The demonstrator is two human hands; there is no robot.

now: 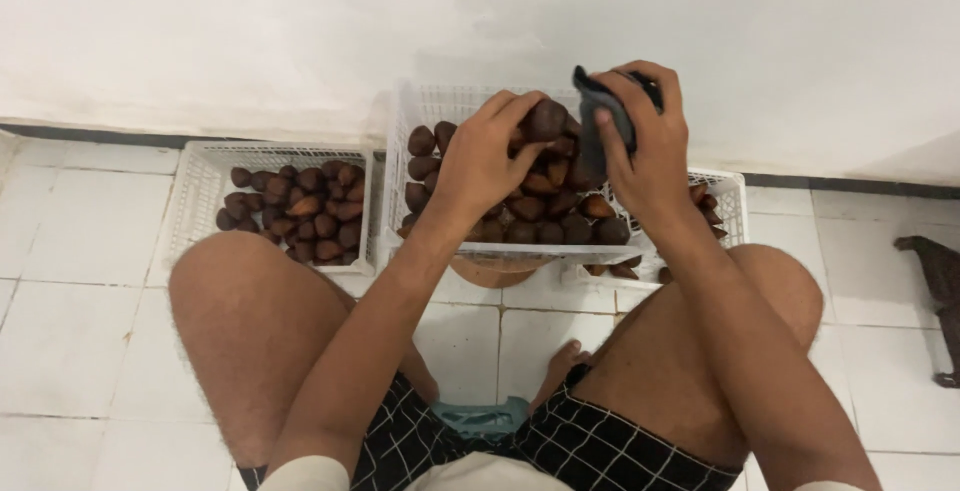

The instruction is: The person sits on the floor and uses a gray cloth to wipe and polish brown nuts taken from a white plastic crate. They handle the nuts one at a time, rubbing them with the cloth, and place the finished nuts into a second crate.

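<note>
A plain home floor used as a fruit-sorting spot: white floor tiles meeting a bare white wall, with white plastic crates of brown snake fruit along its base.

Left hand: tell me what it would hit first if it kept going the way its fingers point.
The left hand already pinches a brown fruit. Its fingers point up and right, so it would likely meet the dark cloth in the right hand first, though depth is unclear.

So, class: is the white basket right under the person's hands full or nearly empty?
Full. The middle white basket holds brown scaly fruits heaped about to its rim. The left hand holds one fruit above the heap.
</note>
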